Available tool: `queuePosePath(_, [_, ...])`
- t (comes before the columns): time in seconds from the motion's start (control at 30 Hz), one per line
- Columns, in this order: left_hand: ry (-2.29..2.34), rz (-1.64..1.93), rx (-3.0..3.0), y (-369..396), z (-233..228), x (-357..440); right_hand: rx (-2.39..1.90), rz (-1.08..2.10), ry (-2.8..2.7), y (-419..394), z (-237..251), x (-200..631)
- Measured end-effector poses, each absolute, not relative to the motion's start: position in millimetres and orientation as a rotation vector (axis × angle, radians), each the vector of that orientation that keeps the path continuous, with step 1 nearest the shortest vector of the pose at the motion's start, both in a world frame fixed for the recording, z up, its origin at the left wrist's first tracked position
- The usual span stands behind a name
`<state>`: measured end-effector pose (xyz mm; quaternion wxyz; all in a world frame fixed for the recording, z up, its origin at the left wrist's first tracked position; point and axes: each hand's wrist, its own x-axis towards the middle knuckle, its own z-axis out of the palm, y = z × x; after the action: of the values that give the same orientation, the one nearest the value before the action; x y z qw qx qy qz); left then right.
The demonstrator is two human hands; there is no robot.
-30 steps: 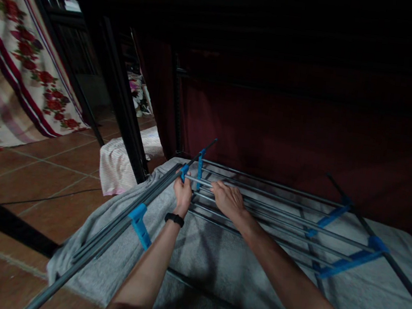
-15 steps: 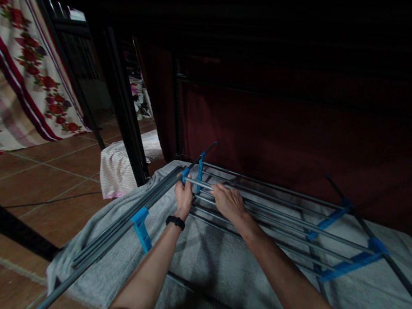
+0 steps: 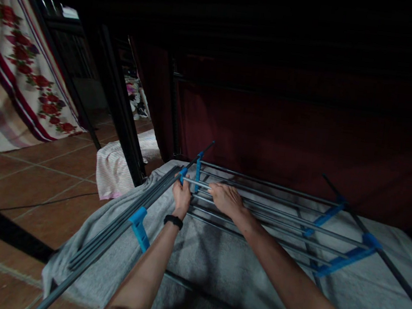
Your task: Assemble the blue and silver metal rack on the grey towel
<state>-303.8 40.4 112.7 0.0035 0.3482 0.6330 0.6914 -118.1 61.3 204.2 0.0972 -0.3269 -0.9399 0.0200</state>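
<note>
A rack of grey metal rods [image 3: 279,228] joined by blue plastic brackets [image 3: 346,262] lies over a grey blanket. My left hand [image 3: 181,194], with a dark band on the wrist, is closed around a blue bracket [image 3: 182,172] where a rod meets the long side pole [image 3: 79,267]. To its right, my right hand [image 3: 226,198] grips the rod [image 3: 199,183] that runs from that bracket, palm down. A bundle of loose-looking grey rods [image 3: 126,217] lies along the side pole. Nearer me, another blue bracket [image 3: 139,227] hangs from the same pole with no rods in it.
The grey blanket [image 3: 221,272] covers a low surface inside a dark frame with a black post [image 3: 118,98]. Dark red cloth [image 3: 269,132] hangs behind. At left are a floral curtain [image 3: 25,67], a striped cloth [image 3: 114,168], tiled floor [image 3: 36,189] and a dark cable [image 3: 50,201].
The whole view has shifted slightly, so everything sits a little farther left. Both hands keep the same grip at the bracket and rod.
</note>
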Motion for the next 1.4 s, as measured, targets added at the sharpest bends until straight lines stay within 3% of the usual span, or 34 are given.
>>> queuePosePath(0.47, [2.064, 2.152, 1.105, 42.4, 108.2, -306.8, -1.035, 0.233, -2.813, 71.9, 209.7, -122.2])
queuePosePath(1.0, [2.179, 1.965, 1.079, 40.5, 114.2, -310.0, -0.923, 0.02, -2.807, 63.2, 207.3, -119.7])
queuePosePath(1.23, [2.373, 2.116, 1.289, -1.7, 96.4, -287.0, -0.944, -0.034, -2.746, 68.9, 206.9, -106.4])
queuePosePath(1.4, [2.236, 1.999, 1.845, -29.4, 89.6, -227.7, -0.966, -0.018, -2.752, 73.3, 207.7, -77.7])
